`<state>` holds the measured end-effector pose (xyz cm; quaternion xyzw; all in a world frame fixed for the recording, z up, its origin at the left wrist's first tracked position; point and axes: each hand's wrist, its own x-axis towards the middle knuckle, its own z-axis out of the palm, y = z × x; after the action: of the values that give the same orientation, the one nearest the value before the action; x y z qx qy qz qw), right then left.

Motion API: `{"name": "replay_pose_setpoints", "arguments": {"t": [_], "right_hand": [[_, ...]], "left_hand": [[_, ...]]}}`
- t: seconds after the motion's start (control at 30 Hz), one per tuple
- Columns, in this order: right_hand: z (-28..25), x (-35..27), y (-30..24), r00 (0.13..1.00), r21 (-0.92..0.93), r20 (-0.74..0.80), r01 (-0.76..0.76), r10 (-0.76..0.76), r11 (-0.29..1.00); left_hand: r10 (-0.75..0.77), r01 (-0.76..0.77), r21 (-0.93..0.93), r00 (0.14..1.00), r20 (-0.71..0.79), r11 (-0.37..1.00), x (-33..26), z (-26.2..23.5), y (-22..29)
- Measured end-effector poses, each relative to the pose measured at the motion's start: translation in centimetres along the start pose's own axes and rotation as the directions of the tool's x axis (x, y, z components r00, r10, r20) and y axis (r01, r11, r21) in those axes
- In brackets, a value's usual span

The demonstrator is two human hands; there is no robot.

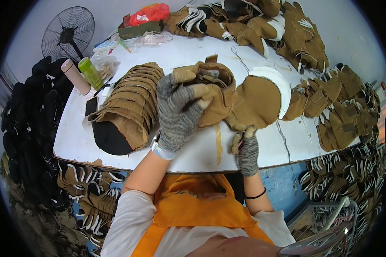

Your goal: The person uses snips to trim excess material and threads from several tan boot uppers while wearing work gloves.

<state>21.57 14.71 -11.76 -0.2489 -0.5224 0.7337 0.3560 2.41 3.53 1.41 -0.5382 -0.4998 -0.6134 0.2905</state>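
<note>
Left hand [178, 113], gloved grey, gripping a tan fabric glove piece [214, 92] mid-tabletop [77, 137], fingers wrapping closed over its top. Right hand [245, 147], also gloved, pinching shut on the lower edge of the same piece near the front tabletop edge. One fanned stack of tan pieces [131, 105] lying just left; bare white strip remaining along the front edge. Piles [330, 115] crowding right rim. One fan [68, 34] standing beyond far-left edge.

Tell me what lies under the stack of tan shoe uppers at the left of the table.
Under the stack of tan shoe uppers a black rounded piece sticks out at the near end, resting on the white table. How far it runs beneath is covered by the stack.
</note>
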Motion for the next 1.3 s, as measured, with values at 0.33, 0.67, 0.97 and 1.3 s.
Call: {"name": "replay_pose_setpoints", "arguments": {"t": [0.33,0.67,0.97,1.3], "right_hand": [[5.0,-3.3,-14.8,0.77,-0.667,0.231,0.57,-0.594,0.48],[11.1,-1.3,-22.6,0.595,-0.62,0.781,0.701,-0.19,-0.352],[10.7,-1.8,-21.9,0.801,-0.764,0.582,0.598,-0.142,0.24],[12.3,-1.9,-21.4,0.81,-0.774,0.571,0.585,-0.133,0.243]], "left_hand": [[0.081,-0.08,0.122,0.997,-0.004,0.989,-2.4,-1.0,1.1],[0.165,-0.162,0.096,0.986,-0.024,0.982,-3.1,-1.0,1.4],[0.112,-0.11,0.038,0.993,-0.035,0.993,-1.8,-0.9,1.7],[0.042,-0.045,-0.051,0.998,-0.053,0.998,-2.2,-0.7,1.0]]}}
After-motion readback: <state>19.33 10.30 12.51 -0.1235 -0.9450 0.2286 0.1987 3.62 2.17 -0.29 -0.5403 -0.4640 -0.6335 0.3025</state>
